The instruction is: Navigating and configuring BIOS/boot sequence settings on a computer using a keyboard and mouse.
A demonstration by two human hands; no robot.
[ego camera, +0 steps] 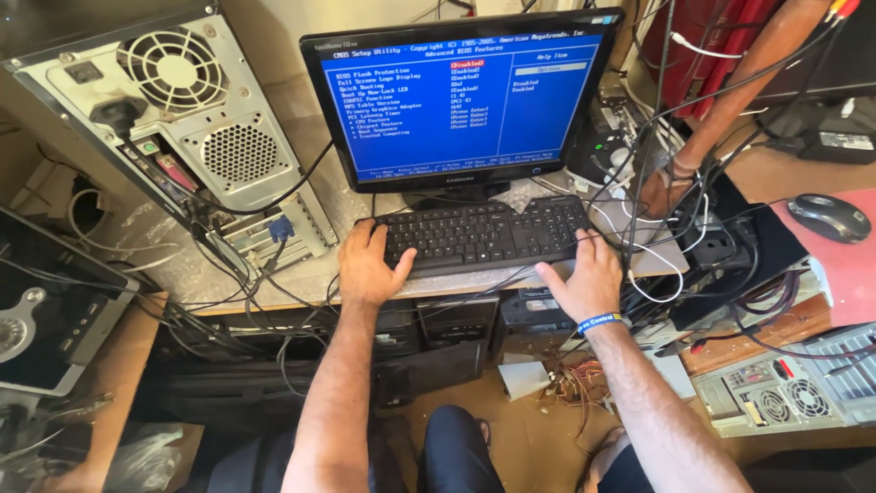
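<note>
Resting on the two ends of a black keyboard (pixel 481 234), both hands lie flat and loose, gripping nothing. The left hand (pixel 370 265) covers the near-left corner, fingers half curled over the keys and thumb stretched toward the front edge. The right hand (pixel 589 274) sits at the right end, fingers spread open across the keys there, a blue wristband (pixel 599 320) round the wrist.

The keyboard lies on the worktop (pixel 210 278) directly in front of a flat monitor (pixel 461 96) showing a blue settings screen. It looks a light, stiff plastic slab with springy keys, likely easy to slide if pushed; lifting it would best be done by the two short ends, I'd judge, since its cable disappears into the tangle behind.

To the left an open grey computer case (pixel 182 119) leans with its rear fans and ports facing up. Loose black and white cables (pixel 657 246) crowd the right side, where another person's arm (pixel 730 100) reaches down. A black mouse (pixel 829 217) sits well apart on a red surface.
</note>
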